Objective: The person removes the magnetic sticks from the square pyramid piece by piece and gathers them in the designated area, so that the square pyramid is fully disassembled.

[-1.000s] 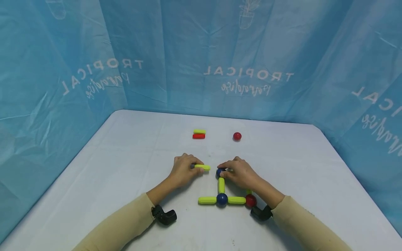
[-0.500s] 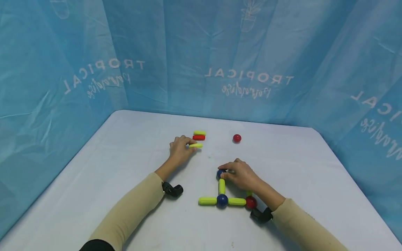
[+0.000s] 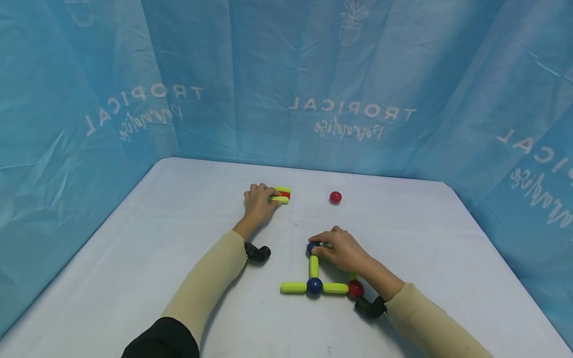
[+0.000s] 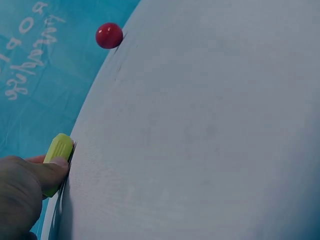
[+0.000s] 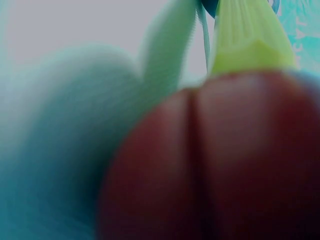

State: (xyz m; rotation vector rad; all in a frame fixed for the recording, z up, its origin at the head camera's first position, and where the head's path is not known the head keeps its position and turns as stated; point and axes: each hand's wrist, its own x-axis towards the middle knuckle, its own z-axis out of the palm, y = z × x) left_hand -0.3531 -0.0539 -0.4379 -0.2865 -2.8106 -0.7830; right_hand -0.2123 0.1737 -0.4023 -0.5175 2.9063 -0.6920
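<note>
At the back of the table my left hand [image 3: 259,204] pinches a yellow-green stick [image 3: 281,200] between thumb and fingers. The stick lies against a red stick [image 3: 285,195], with another yellow-green stick [image 3: 283,189] behind that. My right hand [image 3: 341,248] grips the upper blue ball [image 3: 312,248] of a structure of sticks and balls. From that ball a stick [image 3: 314,267] runs to a lower blue ball [image 3: 315,287], which joins sticks to its left and right. A red ball [image 3: 355,289] sits at the right corner, large and close in the right wrist view. My right hand partly hides further sticks.
A loose red ball [image 3: 335,197] lies at the back, right of the sticks. The white table [image 3: 215,199] is bounded behind and at the sides by blue printed curtains [image 3: 250,129].
My left hand has carried its yellow-green stick away from the structure to the back, up beside the red stick. The right hand has kept its hold on the upper blue ball.
</note>
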